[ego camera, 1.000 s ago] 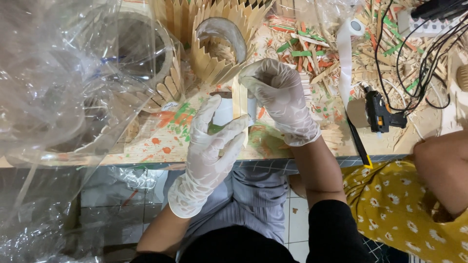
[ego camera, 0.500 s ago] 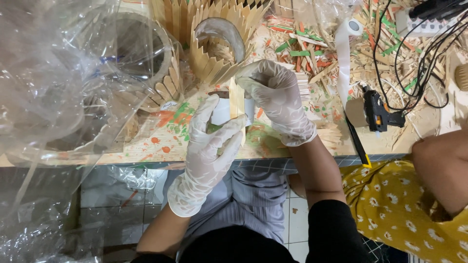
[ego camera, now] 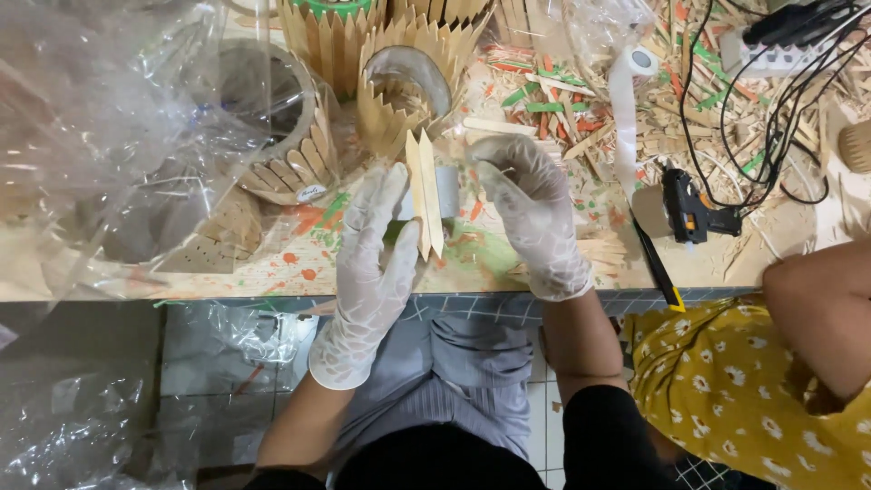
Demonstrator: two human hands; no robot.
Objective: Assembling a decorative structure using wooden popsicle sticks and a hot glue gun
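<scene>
Both arms reach up toward twelve o'clock in thin white gloves, the left hand (ego camera: 372,263) flat with fingers straight and the right hand (ego camera: 537,218) curled, fingertips bent toward nine o'clock, facing it.

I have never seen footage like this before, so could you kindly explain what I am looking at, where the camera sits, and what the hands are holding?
There is no machine here: the picture comes from a camera worn on a person's head, looking down at their two hands in thin translucent gloves. The left hand and the right hand together hold a small grey cylinder with two pointed flat wooden sticks standing against it. On the paint-spattered wooden table stand round holders ringed with pointed wooden sticks, crumpled clear plastic wrap, a black glue gun with cables, and scattered wood scraps. At the right edge is a neighbour's arm, in a yellow flowered garment.
</scene>
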